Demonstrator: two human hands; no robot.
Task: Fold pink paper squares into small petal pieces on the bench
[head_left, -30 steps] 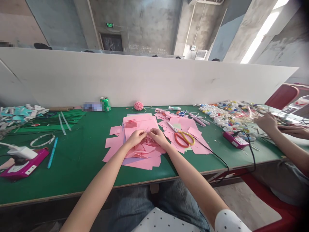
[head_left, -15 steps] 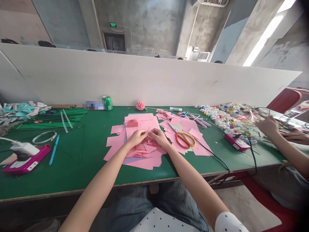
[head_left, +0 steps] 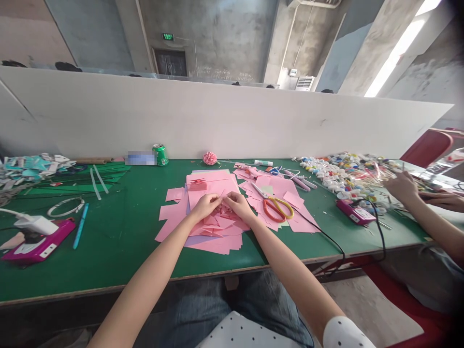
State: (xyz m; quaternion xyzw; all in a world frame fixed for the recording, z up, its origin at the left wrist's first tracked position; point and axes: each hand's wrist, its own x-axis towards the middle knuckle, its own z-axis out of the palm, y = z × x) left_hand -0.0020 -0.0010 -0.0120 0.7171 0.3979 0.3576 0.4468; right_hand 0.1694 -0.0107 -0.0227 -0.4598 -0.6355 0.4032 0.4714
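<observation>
My left hand (head_left: 207,206) and my right hand (head_left: 236,205) meet over a heap of pink paper pieces (head_left: 217,223), fingers closed in a pinch. Between the fingertips is a small piece of pink paper, mostly hidden by the fingers. Larger pink sheets (head_left: 213,245) lie under the heap, with a lilac sheet showing among them. Just beyond my hands rests a small stack of folded pink paper (head_left: 198,184). Scissors (head_left: 273,204) with red and yellow handles lie on more pink paper to the right. A pink paper flower ball (head_left: 210,158) sits at the back.
A green can (head_left: 160,154) stands near the white partition (head_left: 224,116). Purple power strips (head_left: 39,245) and a blue pen (head_left: 80,226) are on the green table (head_left: 119,251). A co-worker's hand (head_left: 401,187) is at the right, by a pile of colourful small pieces (head_left: 337,176).
My hands stay pinched in nearly the same place over the paper heap. The whole view shifts very slightly. At the right, the co-worker's farther hand has moved a little.
</observation>
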